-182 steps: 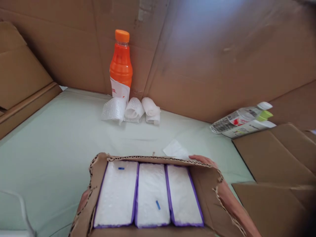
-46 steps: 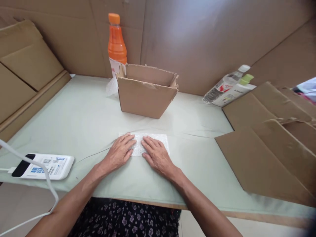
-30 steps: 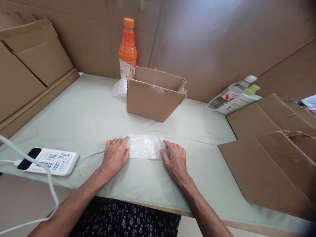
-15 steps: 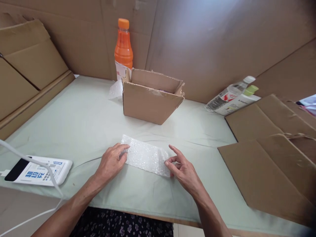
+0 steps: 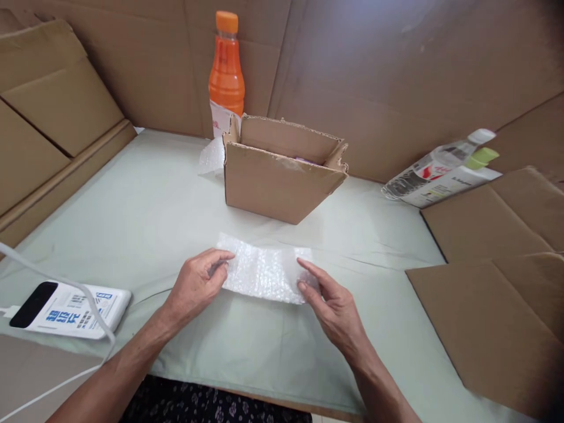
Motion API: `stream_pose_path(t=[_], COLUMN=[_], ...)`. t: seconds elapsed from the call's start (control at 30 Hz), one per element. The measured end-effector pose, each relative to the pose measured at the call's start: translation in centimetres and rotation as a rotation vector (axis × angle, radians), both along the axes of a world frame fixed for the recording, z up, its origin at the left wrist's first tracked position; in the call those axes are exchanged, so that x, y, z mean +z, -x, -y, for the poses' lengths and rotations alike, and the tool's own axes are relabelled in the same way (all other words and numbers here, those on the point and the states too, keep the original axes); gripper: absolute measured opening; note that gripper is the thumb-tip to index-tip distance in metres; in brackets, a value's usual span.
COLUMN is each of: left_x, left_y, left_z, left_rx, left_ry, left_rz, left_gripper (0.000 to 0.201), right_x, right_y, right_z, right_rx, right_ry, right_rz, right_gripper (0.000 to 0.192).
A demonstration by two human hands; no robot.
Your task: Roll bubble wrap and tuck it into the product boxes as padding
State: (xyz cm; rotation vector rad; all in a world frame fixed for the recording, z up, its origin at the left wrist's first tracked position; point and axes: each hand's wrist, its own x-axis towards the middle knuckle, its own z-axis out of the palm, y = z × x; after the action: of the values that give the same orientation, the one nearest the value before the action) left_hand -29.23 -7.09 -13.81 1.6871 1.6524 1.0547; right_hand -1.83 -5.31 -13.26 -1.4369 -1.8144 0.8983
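A strip of bubble wrap (image 5: 264, 271) lies across the middle of the pale green tabletop, its ends bent slightly up. At its left end, my left hand (image 5: 200, 282) grips the edge between thumb and forefinger. My right hand (image 5: 332, 302) has the other end, forefinger over the top corner and thumb on its near face; the remaining fingers are curled and partly hidden. Just beyond the strip stands an open cardboard box (image 5: 273, 185), with something purple barely showing inside. Behind its left side another piece of bubble wrap (image 5: 211, 157) sticks out.
An orange drink bottle (image 5: 227, 76) stands behind the box. At the back right, a clear bottle (image 5: 436, 164) and a white bottle with a green cap (image 5: 482, 157) lean together. Cardboard flaps (image 5: 489, 317) border the right. A white power bank (image 5: 74, 310) with a cable lies front left.
The right end of the bubble wrap has been lifted and bent, and my right forefinger now rests on its top corner. The view has shifted a little.
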Motion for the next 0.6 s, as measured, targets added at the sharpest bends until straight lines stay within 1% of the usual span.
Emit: stream_pose_path(t=[0.03,0.1,0.2,0.27,0.3,0.33,0.37,0.43,0.47,0.5,0.53,0.57,0.6], left_x=[1.0,3.5,7.6,10.2,11.4,12.5,13.4,14.7,15.0,15.0,14.8,14.4,13.9], left_y=[0.0,-0.2,-0.6,-0.6,-0.5,-0.4,-0.2,0.3,0.6,0.9,1.1,1.4,1.7], left_z=[-0.5,-2.0,-5.5,-8.7,-10.4,-12.2,-14.0,-17.2,-18.6,-19.8,-20.8,-21.6,-22.4], left_rx=[0.021,0.071,0.180,0.232,0.232,0.216,0.192,0.109,0.037,-0.032,-0.077,-0.084,-0.056], left_ry=[-0.070,-0.269,-0.616,-0.792,-0.835,-0.818,-0.742,-0.506,-0.385,-0.274,-0.204,-0.186,-0.210], left_rz=[0.015,-0.008,-0.102,-0.125,-0.122,-0.124,-0.146,-0.261,-0.321,-0.374,-0.398,-0.387,-0.354], left_gripper=[0.022,0.019,0.022,0.029,0.031,0.033,0.034,0.028,0.022,0.017,0.014,0.015,0.017], right_x=[1.0,3.4,7.8,10.6,11.7,12.7,13.5,14.7,15.1,15.5,15.9,16.3,16.6], right_y=[0.1,0.2,0.9,1.6,1.9,2.1,2.4,2.7,2.8,3.0,3.2,3.5,3.9], right_z=[-0.3,-1.4,-4.5,-7.7,-9.6,-11.6,-13.5,-16.8,-18.1,-19.1,-19.8,-20.3,-20.5], right_rx=[-0.014,-0.039,-0.095,-0.131,-0.131,-0.118,-0.101,-0.072,-0.055,-0.038,-0.015,0.009,0.030], right_ry=[-0.096,-0.323,-0.658,-0.786,-0.799,-0.782,-0.726,-0.526,-0.395,-0.267,-0.157,-0.067,-0.006], right_rz=[-0.010,-0.022,-0.005,0.028,0.049,0.071,0.100,0.205,0.282,0.369,0.461,0.560,0.657], right_gripper=[0.038,0.040,0.039,0.030,0.026,0.024,0.024,0.025,0.025,0.025,0.023,0.021,0.019])
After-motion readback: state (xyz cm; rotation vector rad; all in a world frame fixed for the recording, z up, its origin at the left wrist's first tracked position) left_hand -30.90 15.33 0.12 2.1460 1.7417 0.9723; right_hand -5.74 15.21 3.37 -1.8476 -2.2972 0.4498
